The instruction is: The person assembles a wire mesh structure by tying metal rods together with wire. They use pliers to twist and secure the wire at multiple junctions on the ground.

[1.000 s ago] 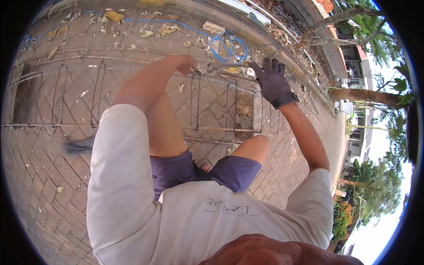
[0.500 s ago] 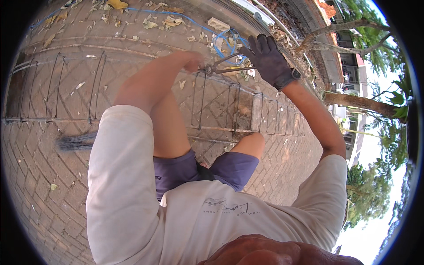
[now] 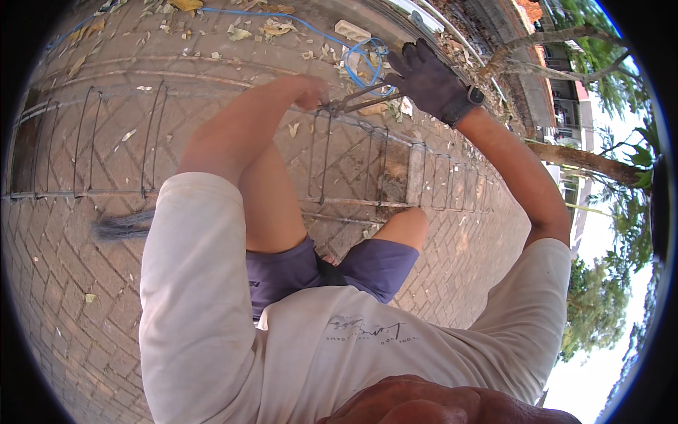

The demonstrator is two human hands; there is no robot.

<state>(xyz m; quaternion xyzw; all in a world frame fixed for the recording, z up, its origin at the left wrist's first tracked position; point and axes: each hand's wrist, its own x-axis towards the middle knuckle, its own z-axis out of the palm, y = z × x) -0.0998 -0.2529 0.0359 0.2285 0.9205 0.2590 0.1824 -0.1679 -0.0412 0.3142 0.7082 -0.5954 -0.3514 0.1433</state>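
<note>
Left to right, a dark wire bundle (image 3: 125, 226) lies beside the steel-bar cage (image 3: 85, 193), the bare left hand (image 3: 311, 92), its grip too blurred to tell, meets the upper bar beside the pincers' head, and the gloved right hand (image 3: 428, 81) grips the spread handles of the pincers (image 3: 342, 105).

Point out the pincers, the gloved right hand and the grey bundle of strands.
Pincers (image 3: 369, 104): head view, on one handle.
Gloved right hand (image 3: 432, 83): head view, middle of the glove.
Grey bundle (image 3: 127, 225): head view, middle of its strands.
</note>
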